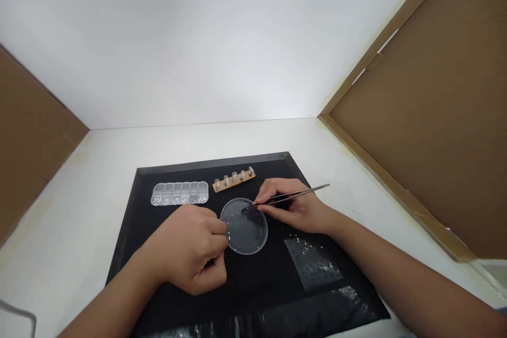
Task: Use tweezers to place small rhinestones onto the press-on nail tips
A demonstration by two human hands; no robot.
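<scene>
My right hand [291,203] is closed around metal tweezers [312,189], held like a pen. The bent tips of the tweezers are over the upper part of a round, clear shallow dish [253,229], and whether they grip anything is too small to tell. A few tiny pale pieces lie in the dish, mostly along its left side. My left hand [194,248] is curled into a fist against the dish's left edge. Its fingertips are hidden, so I cannot make out what is inside it.
A black mat [237,298] lies on the white table. Behind the dish are a clear compartment box [180,194] with tiny pieces and a cork-coloured strip [234,180] carrying several clear nail tips. Scattered pale bits lie near a clear plastic sheet [315,266] at right. Cardboard panels [435,105] flank the table.
</scene>
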